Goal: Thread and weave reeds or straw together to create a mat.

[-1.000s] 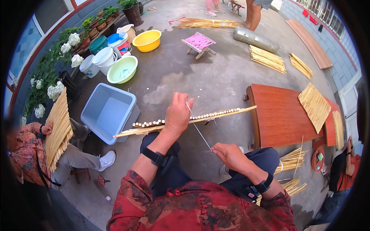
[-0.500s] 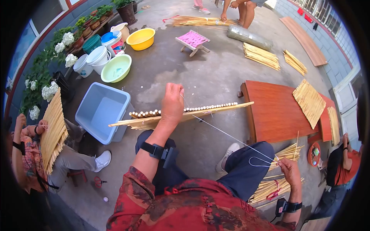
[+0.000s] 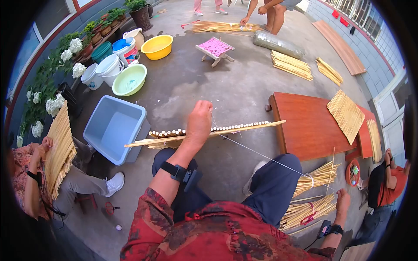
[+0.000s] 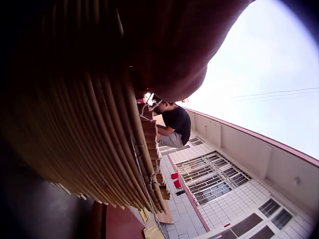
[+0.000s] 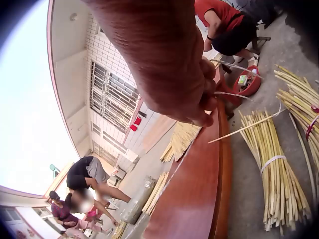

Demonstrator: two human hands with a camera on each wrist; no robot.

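Note:
A mat of straw-coloured stalks (image 3: 244, 127), seen edge-on with its pale cut ends in a row, stands over my knees in the head view. My left hand (image 3: 199, 124) is at its upper edge, fingers curled, pinching white string (image 3: 265, 157) close to the stalks. From the mat the string runs taut down to the right. Out beyond my right knee, my right hand (image 3: 343, 201) grips its other end; in the right wrist view, string (image 5: 234, 94) sticks out past the curled fingers. The left wrist view shows string twisted along the mat's edge stalk (image 4: 144, 154).
A blue tub (image 3: 114, 126) stands left of the mat, a red-brown table (image 3: 300, 130) right. Stalk bundles (image 3: 309, 211) lie beside my right knee. At far left a seated person holds another stalk mat (image 3: 60, 152). Scissors (image 3: 111, 209) lie on the floor.
My right hand has swung from near the mat out to the right and down, drawing the string long and taut; its loose loop has gone. The left hand stays by the mat's edge.

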